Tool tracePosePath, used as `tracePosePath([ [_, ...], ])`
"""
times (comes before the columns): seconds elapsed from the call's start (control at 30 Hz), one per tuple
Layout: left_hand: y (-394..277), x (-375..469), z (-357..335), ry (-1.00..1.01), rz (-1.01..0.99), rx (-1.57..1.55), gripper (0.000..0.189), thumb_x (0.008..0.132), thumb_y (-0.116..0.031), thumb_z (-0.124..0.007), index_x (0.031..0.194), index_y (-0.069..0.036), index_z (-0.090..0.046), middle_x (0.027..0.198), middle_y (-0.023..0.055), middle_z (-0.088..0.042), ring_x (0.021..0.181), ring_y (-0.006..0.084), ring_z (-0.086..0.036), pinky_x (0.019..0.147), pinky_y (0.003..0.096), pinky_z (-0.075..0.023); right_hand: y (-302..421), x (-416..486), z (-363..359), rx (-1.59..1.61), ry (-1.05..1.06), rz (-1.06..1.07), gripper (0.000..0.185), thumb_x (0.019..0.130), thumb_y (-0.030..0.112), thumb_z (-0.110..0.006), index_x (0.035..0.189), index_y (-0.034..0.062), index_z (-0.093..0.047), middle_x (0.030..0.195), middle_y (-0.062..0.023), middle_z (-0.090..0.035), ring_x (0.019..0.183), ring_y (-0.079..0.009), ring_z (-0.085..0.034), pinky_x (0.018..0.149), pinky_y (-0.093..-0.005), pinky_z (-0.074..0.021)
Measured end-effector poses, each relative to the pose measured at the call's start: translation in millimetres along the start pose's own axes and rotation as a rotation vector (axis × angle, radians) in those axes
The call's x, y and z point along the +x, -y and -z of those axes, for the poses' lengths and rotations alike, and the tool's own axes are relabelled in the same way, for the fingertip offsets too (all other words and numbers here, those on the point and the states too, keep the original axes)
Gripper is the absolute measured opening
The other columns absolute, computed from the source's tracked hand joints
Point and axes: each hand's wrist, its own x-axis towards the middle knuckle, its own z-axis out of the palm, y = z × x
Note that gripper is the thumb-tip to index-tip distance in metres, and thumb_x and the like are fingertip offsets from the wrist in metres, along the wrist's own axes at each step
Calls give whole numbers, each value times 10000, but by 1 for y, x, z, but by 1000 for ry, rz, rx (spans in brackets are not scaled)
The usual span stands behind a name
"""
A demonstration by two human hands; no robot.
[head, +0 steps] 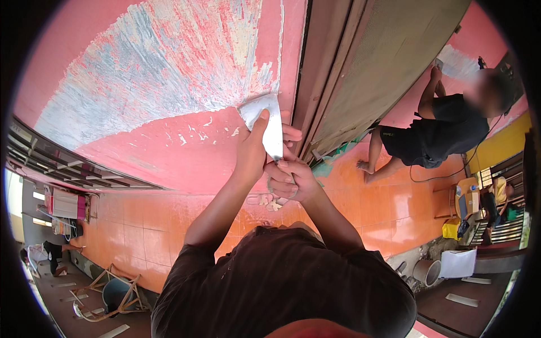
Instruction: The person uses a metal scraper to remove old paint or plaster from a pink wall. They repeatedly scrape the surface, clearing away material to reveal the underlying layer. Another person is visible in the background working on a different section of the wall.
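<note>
Both my hands hold a putty knife with a broad metal blade [274, 134]. My right hand [291, 179] is wrapped around its handle, most of which is hidden by the fingers. My left hand [252, 148] grips the blade from the side, thumb flat on its face and some fingertips showing past its far edge. The blade's wide end lies at the pink painted wall [186, 154]; whether it touches cannot be told. Above it spreads a fan-shaped scraped patch [165, 67] of grey, whitish and pink streaks. Small pale chips mark the pink paint left of the blade.
A brown door frame [325, 72] rises close on the right. Beyond it, a person in dark clothes [439, 126] works at another wall patch, a cable trailing nearby. Below are orange floor tiles [143, 241] and sandals [266, 201]. A window grille [76, 162] is left; a bucket [116, 295] stands lower left.
</note>
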Motion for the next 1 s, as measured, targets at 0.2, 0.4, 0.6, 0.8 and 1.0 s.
tracePosePath([
  [0.2,-4,20,5,33,17,110,478,1129,-366,-479,1217,81,-624,684,107,-619,506,173,-586,485,317,-510,-4,18,23,55,46,-10,134,1142,310,-487,1189,272,-607,658,34,-414,414,-55,-340,365,-241,-257],
  [0.4,-7,19,12,41,44,89,452,1127,-356,-502,1161,76,-631,652,71,-563,442,141,-498,450,302,-442,-20,24,21,79,-1,47,133,1141,283,-493,1086,299,-612,647,9,-420,396,-74,-334,349,-250,-230],
  [0.6,-7,22,16,51,22,118,463,1123,-380,-527,1144,69,-635,624,67,-551,439,136,-478,437,300,-395,-16,27,18,-12,-46,79,135,1137,256,-506,1054,253,-613,647,6,-423,409,-71,-344,360,-253,-229],
  [0.8,-21,31,6,63,-17,69,450,1110,-386,-559,1096,59,-630,612,70,-540,445,137,-463,440,295,-376,-2,40,11,-115,-40,110,115,1136,245,-509,1094,255,-616,648,1,-422,421,-74,-342,370,-252,-236],
  [1.0,-30,25,-1,49,65,23,473,1109,-416,-554,1102,50,-635,626,59,-518,452,131,-438,446,293,-350,-4,38,7,-1,98,90,136,1143,243,-486,1165,291,-612,646,-5,-417,420,-74,-327,375,-258,-233],
])
